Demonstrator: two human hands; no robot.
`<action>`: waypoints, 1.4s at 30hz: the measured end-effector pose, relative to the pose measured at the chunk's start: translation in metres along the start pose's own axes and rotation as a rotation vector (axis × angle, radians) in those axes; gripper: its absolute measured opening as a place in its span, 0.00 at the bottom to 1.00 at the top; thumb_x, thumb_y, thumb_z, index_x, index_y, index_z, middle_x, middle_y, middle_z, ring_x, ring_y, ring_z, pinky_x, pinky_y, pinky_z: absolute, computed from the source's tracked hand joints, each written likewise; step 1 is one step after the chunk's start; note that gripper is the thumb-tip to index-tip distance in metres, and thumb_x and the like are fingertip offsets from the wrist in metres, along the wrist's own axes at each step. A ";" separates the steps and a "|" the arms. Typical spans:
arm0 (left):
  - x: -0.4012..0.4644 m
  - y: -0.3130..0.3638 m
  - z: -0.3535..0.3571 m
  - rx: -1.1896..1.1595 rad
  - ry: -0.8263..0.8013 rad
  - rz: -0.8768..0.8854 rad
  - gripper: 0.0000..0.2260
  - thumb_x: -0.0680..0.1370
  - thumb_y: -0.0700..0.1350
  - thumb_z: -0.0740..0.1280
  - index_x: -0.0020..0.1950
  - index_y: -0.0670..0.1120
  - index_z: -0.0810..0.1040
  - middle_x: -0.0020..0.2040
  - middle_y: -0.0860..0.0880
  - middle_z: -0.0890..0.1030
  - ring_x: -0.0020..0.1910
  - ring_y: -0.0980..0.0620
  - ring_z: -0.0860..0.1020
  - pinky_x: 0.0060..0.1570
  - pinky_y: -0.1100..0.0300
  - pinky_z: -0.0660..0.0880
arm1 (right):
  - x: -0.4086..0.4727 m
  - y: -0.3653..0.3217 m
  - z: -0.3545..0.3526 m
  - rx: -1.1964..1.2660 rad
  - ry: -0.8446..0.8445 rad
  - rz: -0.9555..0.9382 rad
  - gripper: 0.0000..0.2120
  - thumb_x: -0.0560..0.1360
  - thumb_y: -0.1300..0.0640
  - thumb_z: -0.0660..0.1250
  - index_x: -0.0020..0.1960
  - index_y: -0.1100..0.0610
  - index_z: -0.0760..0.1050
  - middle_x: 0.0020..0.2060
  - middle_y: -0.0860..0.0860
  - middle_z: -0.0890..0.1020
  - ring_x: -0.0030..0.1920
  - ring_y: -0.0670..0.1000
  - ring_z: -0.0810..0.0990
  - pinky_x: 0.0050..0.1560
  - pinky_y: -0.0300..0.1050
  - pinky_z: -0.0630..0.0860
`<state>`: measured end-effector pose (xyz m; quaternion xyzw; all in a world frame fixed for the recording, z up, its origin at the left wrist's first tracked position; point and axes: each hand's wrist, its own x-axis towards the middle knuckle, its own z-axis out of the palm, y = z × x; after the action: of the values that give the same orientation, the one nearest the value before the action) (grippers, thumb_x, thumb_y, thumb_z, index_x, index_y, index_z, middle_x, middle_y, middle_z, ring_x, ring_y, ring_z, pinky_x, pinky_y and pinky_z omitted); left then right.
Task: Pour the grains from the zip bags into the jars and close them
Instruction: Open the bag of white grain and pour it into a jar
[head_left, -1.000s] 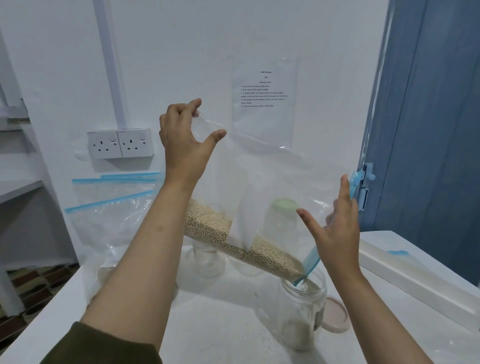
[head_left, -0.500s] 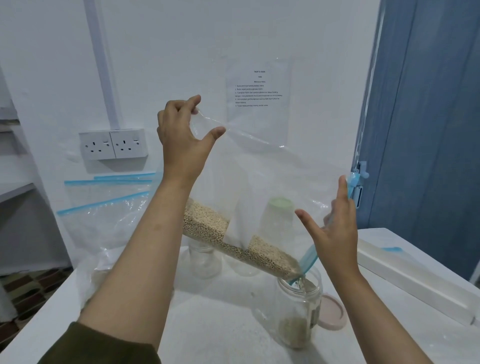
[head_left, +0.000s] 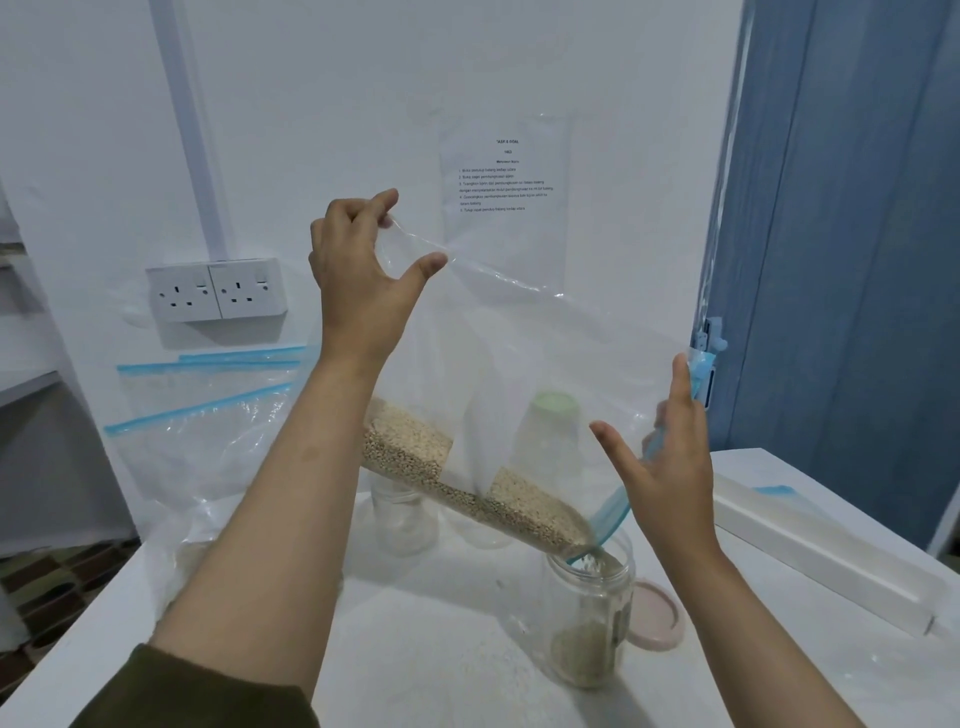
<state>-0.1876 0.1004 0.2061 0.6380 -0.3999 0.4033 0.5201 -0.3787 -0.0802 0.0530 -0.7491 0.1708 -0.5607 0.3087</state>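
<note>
A clear zip bag (head_left: 524, 332) with a blue zip strip hangs tilted over the table, pale grains (head_left: 467, 486) heaped along its lower edge. My left hand (head_left: 358, 275) pinches the bag's raised bottom corner. My right hand (head_left: 665, 467) holds the bag's mouth by the blue strip, thumb spread out. The mouth dips into an open clear jar (head_left: 589, 618), where grains stream down onto a low layer at the bottom. A pink lid (head_left: 657, 616) lies flat just right of the jar.
Behind the bag stand more clear jars (head_left: 402, 525), one with a green lid (head_left: 553, 405). Empty zip bags (head_left: 208, 415) lean against the wall at left, below a double socket (head_left: 218, 291). A long white box (head_left: 826, 556) lies at right on the white table (head_left: 415, 649).
The grains have slid further down the bag toward its mouth and the layer in the jar has grown a little. Both hands keep nearly the same hold.
</note>
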 end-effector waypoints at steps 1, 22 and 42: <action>0.000 0.000 0.000 -0.001 0.000 -0.001 0.29 0.70 0.57 0.74 0.68 0.47 0.74 0.55 0.53 0.70 0.60 0.50 0.68 0.63 0.46 0.69 | 0.000 0.000 0.000 0.002 0.001 -0.001 0.45 0.74 0.43 0.70 0.81 0.45 0.47 0.54 0.46 0.67 0.50 0.36 0.67 0.49 0.21 0.65; 0.001 0.003 0.000 -0.001 -0.006 -0.008 0.30 0.70 0.57 0.73 0.69 0.48 0.74 0.55 0.53 0.71 0.58 0.54 0.66 0.64 0.47 0.68 | 0.004 0.001 -0.003 0.001 0.010 -0.027 0.44 0.75 0.48 0.71 0.81 0.48 0.48 0.52 0.50 0.70 0.50 0.42 0.66 0.50 0.20 0.62; 0.002 0.010 0.003 0.013 -0.032 0.025 0.29 0.71 0.57 0.73 0.69 0.47 0.74 0.54 0.52 0.70 0.60 0.50 0.68 0.63 0.45 0.68 | 0.004 0.006 -0.002 -0.032 0.012 0.002 0.44 0.74 0.42 0.67 0.81 0.46 0.46 0.49 0.50 0.69 0.48 0.42 0.67 0.48 0.21 0.64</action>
<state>-0.1957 0.0960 0.2111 0.6428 -0.4135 0.4021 0.5042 -0.3789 -0.0880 0.0520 -0.7502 0.1823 -0.5624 0.2961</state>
